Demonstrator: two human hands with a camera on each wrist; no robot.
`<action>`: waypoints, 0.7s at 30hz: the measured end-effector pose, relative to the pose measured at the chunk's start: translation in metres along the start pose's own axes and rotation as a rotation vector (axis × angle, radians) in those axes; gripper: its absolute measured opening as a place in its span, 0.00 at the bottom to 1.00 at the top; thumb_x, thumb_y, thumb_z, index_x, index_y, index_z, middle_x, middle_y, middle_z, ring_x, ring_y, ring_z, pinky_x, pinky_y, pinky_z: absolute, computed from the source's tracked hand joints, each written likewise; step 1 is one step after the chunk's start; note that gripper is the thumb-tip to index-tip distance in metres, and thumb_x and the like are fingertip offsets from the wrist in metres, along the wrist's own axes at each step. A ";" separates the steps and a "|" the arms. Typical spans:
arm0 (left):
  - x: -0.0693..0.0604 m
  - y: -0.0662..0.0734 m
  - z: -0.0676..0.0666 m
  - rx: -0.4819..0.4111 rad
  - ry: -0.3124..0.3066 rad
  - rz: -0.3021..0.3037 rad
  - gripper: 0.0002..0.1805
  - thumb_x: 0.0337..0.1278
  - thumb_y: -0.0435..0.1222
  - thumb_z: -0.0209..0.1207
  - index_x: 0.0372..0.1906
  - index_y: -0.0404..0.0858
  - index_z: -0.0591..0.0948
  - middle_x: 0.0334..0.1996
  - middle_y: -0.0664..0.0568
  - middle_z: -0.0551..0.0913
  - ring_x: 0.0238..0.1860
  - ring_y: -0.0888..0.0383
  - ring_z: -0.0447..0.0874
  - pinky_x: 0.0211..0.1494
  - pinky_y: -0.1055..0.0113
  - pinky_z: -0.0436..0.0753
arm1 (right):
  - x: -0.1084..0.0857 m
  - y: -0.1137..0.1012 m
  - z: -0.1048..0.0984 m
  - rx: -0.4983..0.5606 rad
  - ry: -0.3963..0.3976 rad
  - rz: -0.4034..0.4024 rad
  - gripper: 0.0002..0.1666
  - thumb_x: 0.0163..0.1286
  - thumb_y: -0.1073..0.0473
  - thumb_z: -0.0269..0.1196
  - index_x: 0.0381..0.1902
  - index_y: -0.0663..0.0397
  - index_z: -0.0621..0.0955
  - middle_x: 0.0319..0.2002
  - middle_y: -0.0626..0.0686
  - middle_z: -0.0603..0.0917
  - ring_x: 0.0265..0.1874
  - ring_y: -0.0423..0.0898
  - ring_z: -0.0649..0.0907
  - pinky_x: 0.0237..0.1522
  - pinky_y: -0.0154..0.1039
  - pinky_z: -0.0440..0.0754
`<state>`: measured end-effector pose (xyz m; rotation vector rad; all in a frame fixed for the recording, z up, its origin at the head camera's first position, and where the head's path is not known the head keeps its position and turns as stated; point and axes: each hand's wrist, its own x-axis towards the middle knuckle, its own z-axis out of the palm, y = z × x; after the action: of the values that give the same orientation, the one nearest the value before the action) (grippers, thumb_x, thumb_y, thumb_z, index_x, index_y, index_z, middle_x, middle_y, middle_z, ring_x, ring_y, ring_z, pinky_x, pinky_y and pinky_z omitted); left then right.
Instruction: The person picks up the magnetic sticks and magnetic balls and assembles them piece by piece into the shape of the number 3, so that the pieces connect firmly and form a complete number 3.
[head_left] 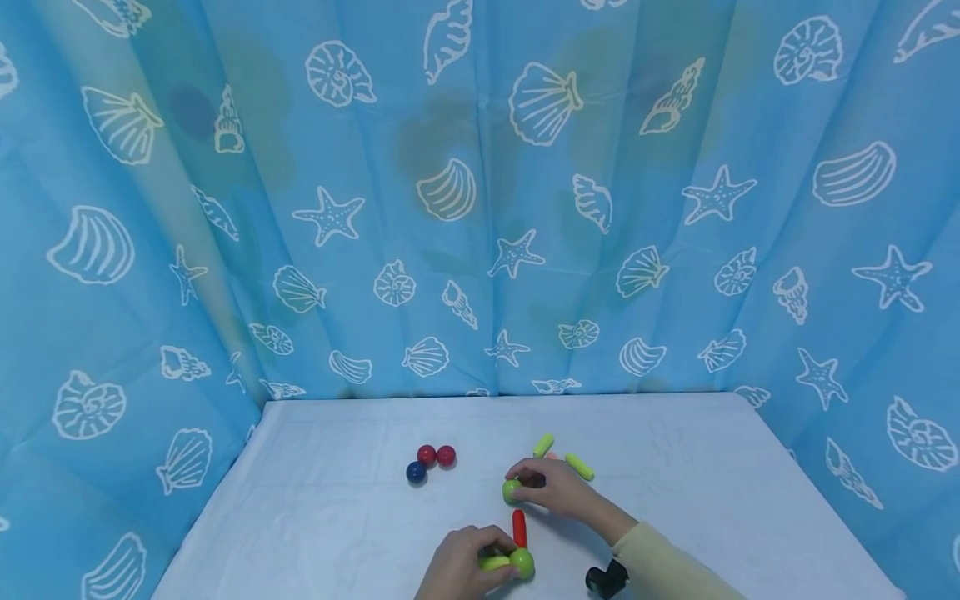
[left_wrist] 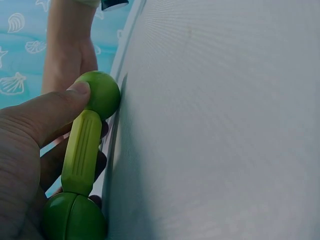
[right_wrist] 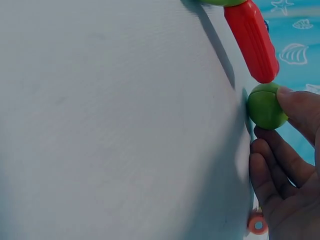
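fingers of the left hand (head_left: 461, 560) curl round a lime rod (left_wrist: 81, 152), thumb on the green ball (left_wrist: 104, 96) at one end; a second green ball (left_wrist: 74, 217) caps the other, cut off in the left wrist view and hidden by the hand in the head view. a red rod (head_left: 519, 528) meets the first ball and points towards the right hand (head_left: 555, 486), whose thumb and fingertips pinch a third green ball (right_wrist: 266, 106) just beside its free end, a narrow gap between them in the head view. the balls are glossy, two green ones seamed, the rods ridged lengthwise. past the right hand lie loose lime rods (head_left: 579, 466) and an orange piece (right_wrist: 258, 224) with a round hole, partly hidden. red balls (head_left: 427, 455) and a blue ball (head_left: 416, 472) sit on the white cloth (head_left: 337, 517). a black object (head_left: 606, 579), partly behind the sleeve (head_left: 667, 562), is too unclear to name. white shells and starfish cover the blue curtain (head_left: 480, 125).
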<state>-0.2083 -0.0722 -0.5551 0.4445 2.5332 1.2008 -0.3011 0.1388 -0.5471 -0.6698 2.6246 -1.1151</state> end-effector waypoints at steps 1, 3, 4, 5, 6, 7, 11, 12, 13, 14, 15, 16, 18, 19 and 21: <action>0.000 0.000 0.000 -0.003 0.000 -0.004 0.11 0.55 0.44 0.73 0.44 0.53 0.87 0.33 0.68 0.83 0.34 0.66 0.75 0.46 0.65 0.77 | -0.002 0.000 -0.001 0.000 0.001 -0.007 0.12 0.69 0.51 0.70 0.49 0.38 0.85 0.42 0.38 0.85 0.43 0.39 0.83 0.49 0.39 0.82; 0.000 0.000 0.000 -0.007 -0.001 -0.010 0.11 0.56 0.44 0.73 0.44 0.53 0.87 0.33 0.68 0.83 0.34 0.65 0.75 0.46 0.64 0.77 | -0.005 0.000 -0.003 0.003 -0.002 -0.011 0.12 0.69 0.51 0.70 0.49 0.39 0.86 0.42 0.38 0.86 0.43 0.38 0.83 0.48 0.37 0.82; 0.000 0.000 0.000 -0.008 -0.003 -0.009 0.11 0.56 0.44 0.73 0.44 0.53 0.87 0.32 0.68 0.83 0.34 0.65 0.75 0.46 0.64 0.77 | -0.007 0.000 -0.003 0.012 -0.007 -0.013 0.12 0.69 0.52 0.70 0.50 0.40 0.86 0.42 0.38 0.86 0.43 0.39 0.83 0.47 0.37 0.82; 0.000 0.000 0.000 -0.008 -0.003 -0.008 0.11 0.56 0.44 0.73 0.44 0.53 0.87 0.32 0.68 0.83 0.34 0.65 0.75 0.46 0.64 0.77 | -0.008 0.000 -0.004 0.021 -0.012 -0.016 0.13 0.69 0.53 0.70 0.50 0.41 0.86 0.43 0.38 0.86 0.43 0.39 0.83 0.48 0.36 0.82; 0.000 0.000 -0.001 -0.007 -0.002 -0.006 0.11 0.56 0.44 0.73 0.44 0.53 0.87 0.32 0.68 0.83 0.34 0.65 0.75 0.46 0.64 0.77 | -0.009 0.000 -0.004 0.029 -0.018 -0.018 0.13 0.69 0.54 0.70 0.51 0.41 0.86 0.43 0.38 0.86 0.43 0.39 0.83 0.48 0.35 0.81; -0.001 0.001 -0.001 -0.007 -0.002 -0.006 0.11 0.56 0.44 0.73 0.44 0.53 0.87 0.32 0.68 0.83 0.34 0.65 0.75 0.46 0.63 0.77 | -0.010 0.000 -0.004 0.037 -0.023 -0.019 0.13 0.69 0.54 0.69 0.51 0.41 0.86 0.43 0.38 0.86 0.43 0.39 0.83 0.48 0.35 0.81; -0.002 0.000 -0.001 0.001 0.000 0.005 0.11 0.56 0.45 0.73 0.43 0.53 0.87 0.32 0.68 0.83 0.34 0.66 0.75 0.45 0.64 0.77 | -0.012 0.002 -0.003 0.063 -0.034 -0.026 0.14 0.69 0.54 0.69 0.52 0.41 0.86 0.45 0.38 0.87 0.45 0.38 0.83 0.49 0.36 0.82; -0.002 0.000 -0.001 0.004 0.001 0.008 0.11 0.56 0.45 0.73 0.43 0.54 0.87 0.32 0.68 0.83 0.34 0.66 0.75 0.45 0.65 0.77 | -0.013 0.003 -0.002 0.068 -0.037 -0.028 0.14 0.69 0.54 0.69 0.52 0.41 0.86 0.45 0.38 0.87 0.45 0.38 0.83 0.50 0.37 0.82; -0.002 0.000 -0.001 0.004 0.002 0.013 0.11 0.56 0.45 0.73 0.43 0.54 0.87 0.32 0.68 0.83 0.34 0.66 0.75 0.45 0.65 0.77 | -0.013 0.003 -0.001 0.069 -0.039 -0.029 0.14 0.70 0.53 0.69 0.52 0.40 0.86 0.45 0.37 0.87 0.46 0.38 0.83 0.51 0.37 0.82; -0.002 0.000 -0.001 0.004 0.002 0.016 0.10 0.56 0.46 0.73 0.43 0.54 0.87 0.32 0.69 0.83 0.34 0.67 0.75 0.45 0.65 0.77 | -0.013 0.004 -0.001 0.072 -0.042 -0.030 0.14 0.70 0.53 0.69 0.52 0.40 0.86 0.46 0.37 0.86 0.46 0.38 0.83 0.52 0.38 0.82; -0.002 0.000 0.000 0.004 0.001 0.018 0.10 0.56 0.46 0.73 0.43 0.54 0.87 0.32 0.69 0.83 0.33 0.67 0.76 0.45 0.65 0.78 | -0.013 0.004 0.000 0.076 -0.044 -0.031 0.14 0.70 0.53 0.69 0.52 0.40 0.86 0.46 0.37 0.86 0.47 0.38 0.83 0.53 0.40 0.82; -0.002 0.000 0.000 0.003 0.002 0.018 0.10 0.56 0.46 0.73 0.43 0.54 0.87 0.32 0.69 0.83 0.33 0.67 0.75 0.45 0.65 0.77 | -0.013 0.005 0.000 0.078 -0.047 -0.032 0.14 0.70 0.52 0.69 0.52 0.40 0.86 0.46 0.37 0.86 0.47 0.39 0.83 0.53 0.41 0.82; -0.002 0.000 0.000 0.001 0.002 0.020 0.10 0.56 0.46 0.72 0.43 0.54 0.87 0.32 0.69 0.83 0.33 0.67 0.76 0.45 0.65 0.77 | -0.013 0.005 0.001 0.077 -0.048 -0.038 0.14 0.70 0.52 0.69 0.52 0.40 0.86 0.47 0.37 0.87 0.49 0.40 0.84 0.55 0.44 0.82; -0.002 0.000 0.000 -0.002 0.003 0.019 0.10 0.56 0.46 0.72 0.43 0.54 0.87 0.31 0.69 0.83 0.33 0.67 0.76 0.45 0.65 0.77 | -0.013 0.005 0.001 0.073 -0.048 -0.042 0.14 0.70 0.51 0.68 0.53 0.40 0.86 0.47 0.37 0.87 0.50 0.40 0.84 0.55 0.45 0.82; -0.002 0.001 0.000 -0.005 0.005 0.015 0.10 0.56 0.46 0.72 0.42 0.54 0.87 0.31 0.69 0.83 0.33 0.67 0.76 0.45 0.65 0.77 | -0.013 0.006 0.001 0.070 -0.047 -0.050 0.14 0.70 0.52 0.68 0.53 0.40 0.86 0.48 0.37 0.87 0.51 0.41 0.84 0.56 0.47 0.81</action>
<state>-0.2066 -0.0723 -0.5546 0.4603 2.5350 1.2145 -0.2907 0.1480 -0.5521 -0.7407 2.5305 -1.1846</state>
